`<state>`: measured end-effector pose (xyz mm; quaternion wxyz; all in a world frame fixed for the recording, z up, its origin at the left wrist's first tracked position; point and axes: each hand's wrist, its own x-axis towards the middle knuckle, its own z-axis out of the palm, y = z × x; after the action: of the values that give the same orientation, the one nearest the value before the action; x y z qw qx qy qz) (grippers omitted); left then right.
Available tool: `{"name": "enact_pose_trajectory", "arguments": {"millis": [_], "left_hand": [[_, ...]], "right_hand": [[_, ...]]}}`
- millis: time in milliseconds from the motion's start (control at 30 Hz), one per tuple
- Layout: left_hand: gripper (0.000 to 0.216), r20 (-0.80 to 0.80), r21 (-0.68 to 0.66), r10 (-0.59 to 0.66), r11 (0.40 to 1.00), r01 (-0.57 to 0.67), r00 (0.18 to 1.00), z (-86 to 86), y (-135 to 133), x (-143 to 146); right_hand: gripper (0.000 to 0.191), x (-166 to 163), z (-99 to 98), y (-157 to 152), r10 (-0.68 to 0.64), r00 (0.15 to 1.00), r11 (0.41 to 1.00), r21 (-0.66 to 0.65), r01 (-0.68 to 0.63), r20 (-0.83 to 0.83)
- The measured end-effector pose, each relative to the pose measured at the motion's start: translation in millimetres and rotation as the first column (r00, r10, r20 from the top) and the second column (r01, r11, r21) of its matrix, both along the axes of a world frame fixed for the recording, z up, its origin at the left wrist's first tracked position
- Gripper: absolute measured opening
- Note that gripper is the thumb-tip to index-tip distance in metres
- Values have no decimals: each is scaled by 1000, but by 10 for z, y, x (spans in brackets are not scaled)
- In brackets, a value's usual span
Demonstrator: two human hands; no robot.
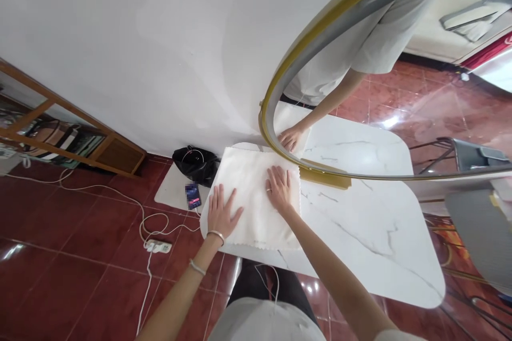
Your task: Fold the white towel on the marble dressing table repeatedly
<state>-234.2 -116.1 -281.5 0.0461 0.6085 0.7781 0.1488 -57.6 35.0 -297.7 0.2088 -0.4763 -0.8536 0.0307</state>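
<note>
A white cloth (250, 181) with a scalloped near edge lies spread on the left end of a white marble-look table (360, 224). My left hand (222, 212) lies flat and open on the cloth's left side, fingers spread, a bracelet on the wrist. My right hand (279, 187) rests flat and open on the cloth's right part, a ring on one finger. Both hands press on the cloth and hold nothing.
A round gold-framed mirror (304, 168) stands on the table against the white wall and reflects my arm. On the red tiled floor to the left are a black bag (196, 164), a phone (193, 195), a power strip (159, 246) with cables, and a wooden shelf (60, 138). A grey chair (476, 154) stands at right.
</note>
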Motion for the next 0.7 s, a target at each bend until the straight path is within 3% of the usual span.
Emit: {"name": "enact_pose_trajectory", "arguments": {"millis": [100, 267, 400, 533, 700], "left_hand": [[60, -8, 21, -24, 999, 24, 1000, 13, 325, -128], [59, -13, -8, -69, 998, 69, 998, 47, 889, -390], [57, -15, 1, -144, 990, 144, 989, 46, 1095, -473], [49, -19, 9, -94, 995, 94, 995, 13, 953, -454], [53, -14, -15, 20, 1000, -20, 1000, -19, 418, -438]], "right_hand": [[47, -126, 53, 219, 8, 998, 997, -78, -2, 69], [61, -449, 179, 737, -51, 982, 957, -271, 100, 181], [59, -765, 239, 959, 12, 981, 946, -319, 50, 192], [55, -1014, 221, 742, 97, 972, 933, -359, -13, 215], [55, -1113, 178, 117, 177, 979, 959, -240, -149, 103]]}}
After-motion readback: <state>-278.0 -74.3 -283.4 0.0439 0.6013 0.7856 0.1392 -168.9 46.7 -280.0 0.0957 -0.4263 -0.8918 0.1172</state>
